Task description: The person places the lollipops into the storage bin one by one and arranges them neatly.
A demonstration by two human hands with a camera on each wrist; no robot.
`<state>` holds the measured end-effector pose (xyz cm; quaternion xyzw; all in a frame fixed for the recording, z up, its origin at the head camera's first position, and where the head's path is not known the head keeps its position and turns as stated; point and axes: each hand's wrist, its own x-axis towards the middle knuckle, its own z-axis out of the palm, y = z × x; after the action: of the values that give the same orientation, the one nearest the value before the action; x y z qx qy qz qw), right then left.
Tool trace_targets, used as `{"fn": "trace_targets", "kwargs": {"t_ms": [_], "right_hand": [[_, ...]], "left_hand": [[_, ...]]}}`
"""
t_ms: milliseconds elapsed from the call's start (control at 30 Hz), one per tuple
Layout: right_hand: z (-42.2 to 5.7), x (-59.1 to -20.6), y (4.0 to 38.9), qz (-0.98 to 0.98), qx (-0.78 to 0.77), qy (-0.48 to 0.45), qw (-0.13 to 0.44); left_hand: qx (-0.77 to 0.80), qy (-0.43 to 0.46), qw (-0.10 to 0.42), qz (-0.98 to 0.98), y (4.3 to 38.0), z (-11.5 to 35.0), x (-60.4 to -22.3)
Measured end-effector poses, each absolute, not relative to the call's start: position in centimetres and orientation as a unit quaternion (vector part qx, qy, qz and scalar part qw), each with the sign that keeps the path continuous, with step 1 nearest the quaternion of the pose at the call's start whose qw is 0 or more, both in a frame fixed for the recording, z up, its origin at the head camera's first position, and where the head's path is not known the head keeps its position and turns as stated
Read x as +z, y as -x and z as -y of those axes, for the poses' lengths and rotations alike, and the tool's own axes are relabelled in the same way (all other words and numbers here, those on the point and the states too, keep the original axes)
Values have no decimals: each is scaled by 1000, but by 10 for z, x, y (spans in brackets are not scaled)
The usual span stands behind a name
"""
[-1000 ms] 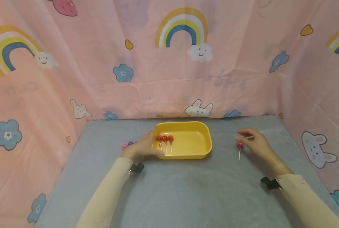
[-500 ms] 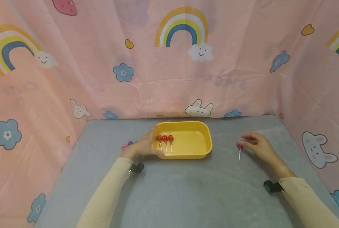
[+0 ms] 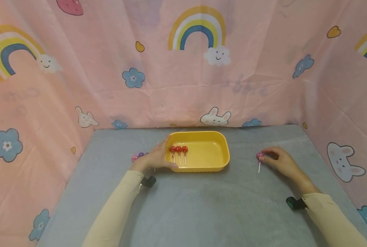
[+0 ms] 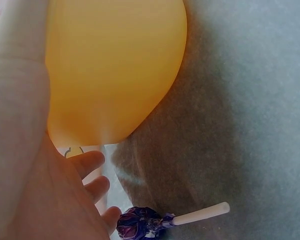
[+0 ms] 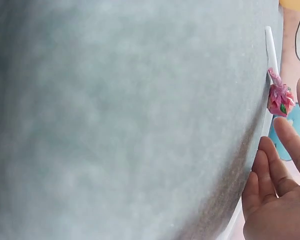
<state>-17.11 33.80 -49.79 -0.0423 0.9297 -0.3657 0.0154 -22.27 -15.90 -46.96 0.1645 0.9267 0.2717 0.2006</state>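
Observation:
My left hand [image 3: 155, 157] holds the left end of the yellow tray [image 3: 206, 169], thumb along the near side and fingers toward the back corner. Three red lollipops [image 3: 178, 150] lie side by side in the tray's left part. On the table to the right lies a pink lollipop [image 3: 259, 156], its white stick pointing toward me. My right hand [image 3: 282, 163] is at its candy head, thumb and forefinger apart around it. In the right wrist view, the forefinger tip sits close beside the wrapped head [image 5: 281, 101], and the thumb shows a gap to it.
Pink and purple lollipops [image 3: 135, 158] lie left of the tray, partly hidden by my left hand; one purple lollipop [image 4: 140, 222] shows near the fingers in the left wrist view. A pink patterned cloth [image 3: 158, 103] hangs behind the grey table [image 3: 202, 212].
My right hand has come down and slightly right, bringing thumb and forefinger to the pink lollipop's head. The left hand and tray stay in place.

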Motion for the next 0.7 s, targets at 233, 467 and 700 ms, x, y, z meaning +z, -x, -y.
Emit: {"fn": "trace_targets", "kwargs": {"t_ms": [233, 467, 700], "right_hand": [[-337, -497, 172, -928, -368, 51, 13], [-337, -500, 174, -932, -359, 56, -1], [-335, -502, 177, -937, -346, 51, -12]], "left_hand": [[271, -164, 199, -927, 223, 159, -470], [271, -164, 201, -927, 223, 160, -470], [270, -167, 199, -927, 223, 159, -469]]}}
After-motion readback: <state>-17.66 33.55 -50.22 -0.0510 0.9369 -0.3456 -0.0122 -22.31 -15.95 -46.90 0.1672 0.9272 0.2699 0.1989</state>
